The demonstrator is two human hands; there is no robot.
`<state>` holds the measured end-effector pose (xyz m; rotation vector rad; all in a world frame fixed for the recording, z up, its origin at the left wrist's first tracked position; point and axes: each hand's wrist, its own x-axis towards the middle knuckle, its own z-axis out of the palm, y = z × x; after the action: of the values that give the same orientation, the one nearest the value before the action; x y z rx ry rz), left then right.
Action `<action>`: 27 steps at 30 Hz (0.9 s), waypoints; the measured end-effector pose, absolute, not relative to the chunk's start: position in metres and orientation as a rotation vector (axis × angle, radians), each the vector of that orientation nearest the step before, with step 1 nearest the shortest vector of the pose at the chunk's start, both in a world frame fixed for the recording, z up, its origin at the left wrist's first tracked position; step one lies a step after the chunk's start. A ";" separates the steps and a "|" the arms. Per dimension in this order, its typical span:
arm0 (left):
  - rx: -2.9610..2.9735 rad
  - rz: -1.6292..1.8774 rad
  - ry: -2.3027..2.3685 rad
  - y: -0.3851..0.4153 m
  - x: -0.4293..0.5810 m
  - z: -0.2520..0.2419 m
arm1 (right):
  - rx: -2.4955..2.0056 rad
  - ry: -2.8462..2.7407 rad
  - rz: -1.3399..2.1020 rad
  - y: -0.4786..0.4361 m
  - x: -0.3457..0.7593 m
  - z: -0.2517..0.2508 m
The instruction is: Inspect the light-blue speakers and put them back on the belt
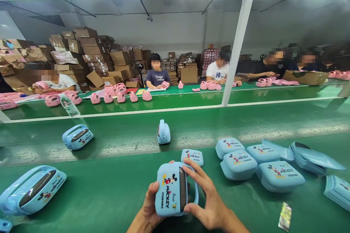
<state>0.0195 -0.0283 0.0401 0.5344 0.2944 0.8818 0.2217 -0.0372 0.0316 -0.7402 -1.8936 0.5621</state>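
A light blue Mickey-print case (171, 189) with a dark window on its side sits in both my hands, just above the green table. My left hand (150, 204) grips its lower left edge with the thumb on the printed face. My right hand (206, 198) wraps its right side, fingers curled over the dark window. A small blue printed lid (193, 156) lies just beyond it.
Stacks of blue printed lids (261, 165) and blue shells (314, 156) lie to the right. Finished blue cases (78, 137) (163, 132) (31, 189) rest on the green belt (191, 127). Across it, several people work with pink cases (120, 94). Cardboard boxes (82, 54) are piled behind.
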 end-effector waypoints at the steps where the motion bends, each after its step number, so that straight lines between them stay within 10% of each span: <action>1: 0.563 0.869 0.280 -0.028 0.017 0.041 | -0.720 -1.895 0.557 -0.039 0.221 0.033; 27: 0.667 0.995 0.688 -0.026 0.017 0.047 | -0.771 -2.030 0.381 -0.039 0.218 0.028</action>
<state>0.0169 -0.0261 0.0473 0.6674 0.6878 0.9947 0.2176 -0.0395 0.0276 -0.7709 -2.0299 0.3811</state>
